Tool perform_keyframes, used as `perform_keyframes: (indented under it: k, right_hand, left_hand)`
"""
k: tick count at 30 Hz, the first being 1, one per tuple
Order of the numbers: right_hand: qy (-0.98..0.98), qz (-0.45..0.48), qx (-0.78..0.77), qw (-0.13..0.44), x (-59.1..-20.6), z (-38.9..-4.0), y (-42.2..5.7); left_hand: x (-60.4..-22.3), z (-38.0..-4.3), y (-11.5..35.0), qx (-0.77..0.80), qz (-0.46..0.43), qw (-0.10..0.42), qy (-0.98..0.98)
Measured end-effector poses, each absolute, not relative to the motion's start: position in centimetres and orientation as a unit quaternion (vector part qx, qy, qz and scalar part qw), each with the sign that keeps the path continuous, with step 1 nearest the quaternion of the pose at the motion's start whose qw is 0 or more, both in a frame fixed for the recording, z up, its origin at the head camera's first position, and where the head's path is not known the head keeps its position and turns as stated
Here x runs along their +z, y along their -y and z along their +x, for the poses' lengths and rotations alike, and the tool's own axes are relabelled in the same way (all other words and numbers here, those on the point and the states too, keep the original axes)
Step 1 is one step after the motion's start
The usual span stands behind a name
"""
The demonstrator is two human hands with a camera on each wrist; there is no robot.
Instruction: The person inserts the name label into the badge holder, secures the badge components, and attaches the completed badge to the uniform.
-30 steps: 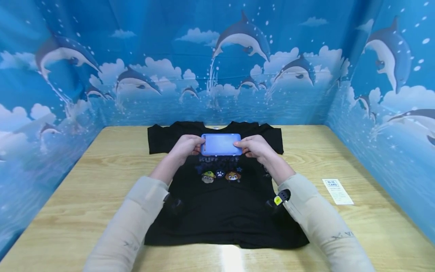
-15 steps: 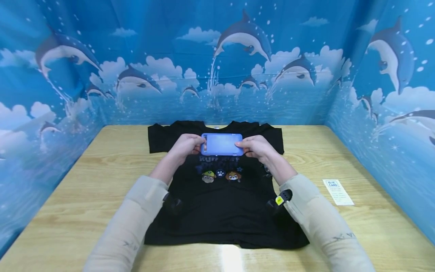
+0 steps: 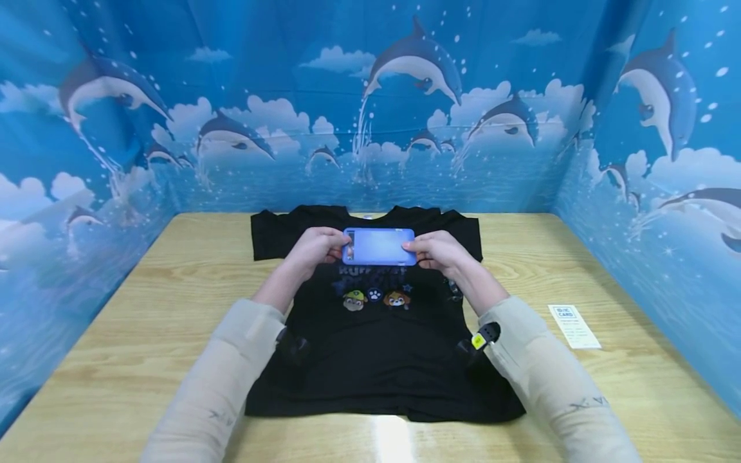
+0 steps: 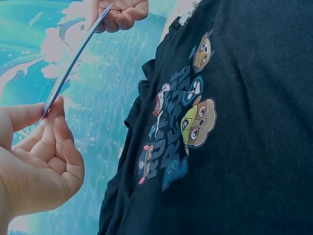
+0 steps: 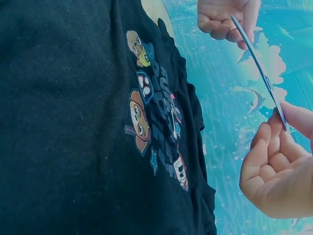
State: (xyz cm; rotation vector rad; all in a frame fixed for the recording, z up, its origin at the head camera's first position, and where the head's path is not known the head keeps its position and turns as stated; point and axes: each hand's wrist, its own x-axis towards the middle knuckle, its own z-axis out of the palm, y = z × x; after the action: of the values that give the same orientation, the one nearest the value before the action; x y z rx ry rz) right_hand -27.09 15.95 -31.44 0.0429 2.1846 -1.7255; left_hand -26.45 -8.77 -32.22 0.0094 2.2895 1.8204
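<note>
Head cam: L grip, R grip pinch blue holder; label: "ID/IC CARD".

The left arm rises from the lower left of the head view and the right arm from the lower right, slanting toward each other, their pale sleeves ending short of the bare wrists. The left hand and the right hand face each other near the centre of the frame, apart, each pinching between thumb and forefinger. At the lower left of the left wrist view, the left hand's remaining fingers curl toward its palm; the right hand's do likewise at the lower right of the right wrist view.
</note>
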Motion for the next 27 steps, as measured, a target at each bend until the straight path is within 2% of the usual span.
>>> perform_keyframes:
  k: [27]
  right_hand:
    - [-0.778,0.024,-0.6,0.185,-31.83,-27.26,-15.76]
  left_hand:
    - [-32.07,-26.3,8.89,0.644,-0.018,0.123,-0.755]
